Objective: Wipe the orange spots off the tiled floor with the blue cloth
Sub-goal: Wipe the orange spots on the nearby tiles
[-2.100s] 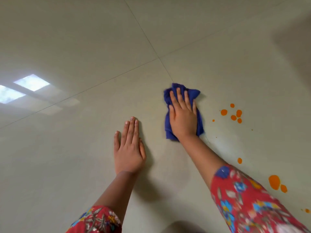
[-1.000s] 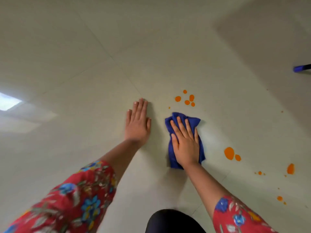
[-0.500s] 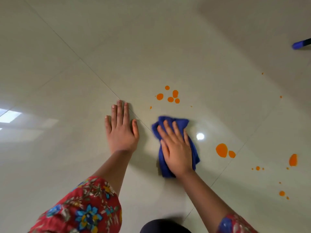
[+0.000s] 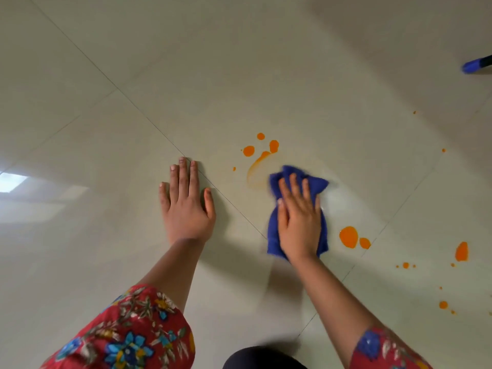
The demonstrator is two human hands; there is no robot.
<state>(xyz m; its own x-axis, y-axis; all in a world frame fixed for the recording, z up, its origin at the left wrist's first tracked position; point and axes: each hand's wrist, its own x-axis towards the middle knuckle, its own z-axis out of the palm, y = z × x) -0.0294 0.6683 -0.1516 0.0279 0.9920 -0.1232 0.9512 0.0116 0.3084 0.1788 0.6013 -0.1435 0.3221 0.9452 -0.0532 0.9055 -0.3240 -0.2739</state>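
The right hand (image 4: 299, 222) lies flat, fingers straight and spread, pressing the bunched blue cloth (image 4: 273, 235) onto the tiled floor (image 4: 133, 75) just right of a grout line (image 4: 234, 206). The left hand (image 4: 186, 209) is splayed flat on the floor beside it, bracing and holding nothing. Wiping is under way, I'd say. A thin orange smear (image 4: 254, 167) curves from the cluster of orange spots (image 4: 249, 151) toward the cloth's far corner, though blur hides whether they touch. Next the cloth needs pushing through that cluster, then across to the larger blot (image 4: 348, 237) on its right.
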